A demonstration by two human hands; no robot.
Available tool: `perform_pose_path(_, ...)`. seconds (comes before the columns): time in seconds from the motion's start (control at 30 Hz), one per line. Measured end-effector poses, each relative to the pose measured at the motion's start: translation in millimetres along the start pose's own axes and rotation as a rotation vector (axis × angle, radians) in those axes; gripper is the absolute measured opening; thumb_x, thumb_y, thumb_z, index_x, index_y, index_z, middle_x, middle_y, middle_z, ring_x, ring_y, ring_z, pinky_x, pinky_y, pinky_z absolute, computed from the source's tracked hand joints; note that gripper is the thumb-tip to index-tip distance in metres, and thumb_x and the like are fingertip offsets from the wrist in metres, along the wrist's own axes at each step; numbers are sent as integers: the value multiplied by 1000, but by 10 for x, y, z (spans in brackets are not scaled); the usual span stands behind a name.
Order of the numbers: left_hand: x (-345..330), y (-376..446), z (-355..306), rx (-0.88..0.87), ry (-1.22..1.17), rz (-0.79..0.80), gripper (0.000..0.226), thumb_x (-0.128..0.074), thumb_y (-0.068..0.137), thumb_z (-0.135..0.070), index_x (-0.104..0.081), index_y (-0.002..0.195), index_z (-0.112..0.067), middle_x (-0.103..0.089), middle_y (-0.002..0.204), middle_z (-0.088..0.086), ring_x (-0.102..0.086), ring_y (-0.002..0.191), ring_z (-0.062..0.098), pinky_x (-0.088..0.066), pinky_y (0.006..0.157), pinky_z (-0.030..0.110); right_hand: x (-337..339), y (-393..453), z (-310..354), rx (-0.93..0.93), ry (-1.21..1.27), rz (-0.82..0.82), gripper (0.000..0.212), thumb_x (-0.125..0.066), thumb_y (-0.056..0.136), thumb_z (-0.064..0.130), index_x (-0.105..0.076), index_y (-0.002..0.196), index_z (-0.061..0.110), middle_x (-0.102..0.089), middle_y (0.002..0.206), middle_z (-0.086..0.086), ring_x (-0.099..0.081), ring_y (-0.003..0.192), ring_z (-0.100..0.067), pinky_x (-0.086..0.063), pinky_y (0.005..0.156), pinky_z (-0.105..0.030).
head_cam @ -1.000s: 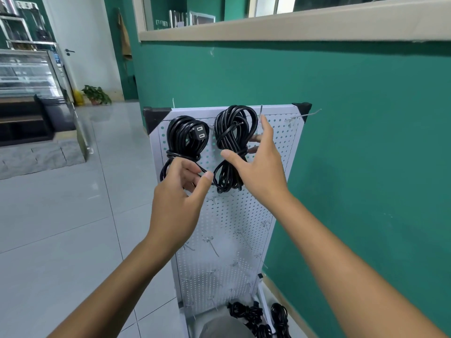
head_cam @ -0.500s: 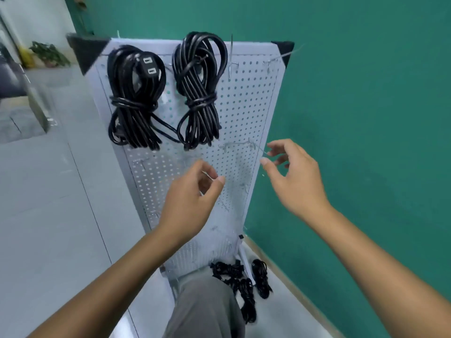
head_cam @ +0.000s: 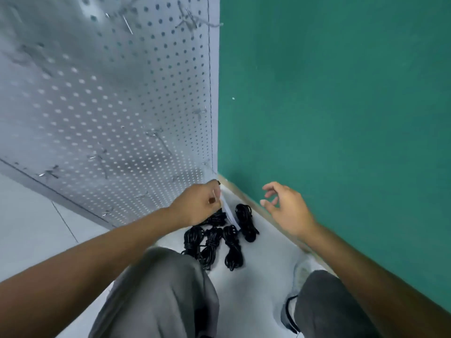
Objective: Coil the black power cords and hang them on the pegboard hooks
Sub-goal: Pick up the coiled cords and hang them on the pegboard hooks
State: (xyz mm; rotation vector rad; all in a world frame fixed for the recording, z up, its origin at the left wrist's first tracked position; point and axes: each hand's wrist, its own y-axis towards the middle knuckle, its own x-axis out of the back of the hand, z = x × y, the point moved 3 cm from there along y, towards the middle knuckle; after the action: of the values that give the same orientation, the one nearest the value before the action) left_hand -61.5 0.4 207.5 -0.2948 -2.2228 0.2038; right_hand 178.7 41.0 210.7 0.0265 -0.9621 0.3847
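Left hand [head_cam: 197, 206] lowered over the coiled black cords [head_cam: 219, 237] on the floor [head_cam: 263, 269], fingers curled; grip unclear through blur. Right hand [head_cam: 284, 208] hovers, loosely spread, empty. Pegboard [head_cam: 122, 106] stands against the green wall [head_cam: 329, 106].

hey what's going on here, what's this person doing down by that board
A person is bent down beside a white pegboard against a green wall, reaching for coiled black power cords bundled on the floor. The left hand is low over the pile, fingers curled; whether it grips a cord is unclear. The right hand hovers open, holding nothing.
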Motion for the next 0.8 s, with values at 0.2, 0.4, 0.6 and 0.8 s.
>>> perform_pose_path(0.2, -900, 628, 484, -44, 162, 293, 9, -61, 102, -30, -56, 97, -24, -68, 101, 3, -64, 90, 20, -53, 81, 35, -848, 442, -784, -90, -54, 183, 28, -62, 97, 23, -58, 124, 16, -66, 116, -1, -63, 104, -25, -50, 91, -38)
perform_pose_path(0.4, -1762, 1094, 1009, 38, 191, 438, 34, -64, 99, -28, -55, 128, -12, -68, 118, 8, -63, 100, 24, -51, 85, 34, -1608, 785, -1403, -172, 24, 272, 38, -64, 97, 25, -56, 133, 15, -66, 122, -5, -63, 106, -25, -52, 92, -37)
perform_pose_path(0.6, -2482, 1393, 1445, 239, 110, 388, 64, -68, 96, -37, -44, 151, -16, -53, 142, 13, -53, 132, 33, -45, 109, 44, -2173, 966, -1959, -321, 109, 379, 54, -67, 97, 28, -44, 142, 9, -59, 135, -11, -60, 117, -30, -51, 99, -45)
perform_pose_path(0.8, -2883, 1587, 1847, 280, 88, 364, 86, -54, 75, -70, -48, 146, -22, -62, 135, 5, -53, 130, 31, -47, 106, 49, -2625, 1208, -2277, -446, 213, 376, 56, -71, 93, 30, -43, 137, 9, -60, 135, -12, -60, 118, -31, -52, 97, -43)
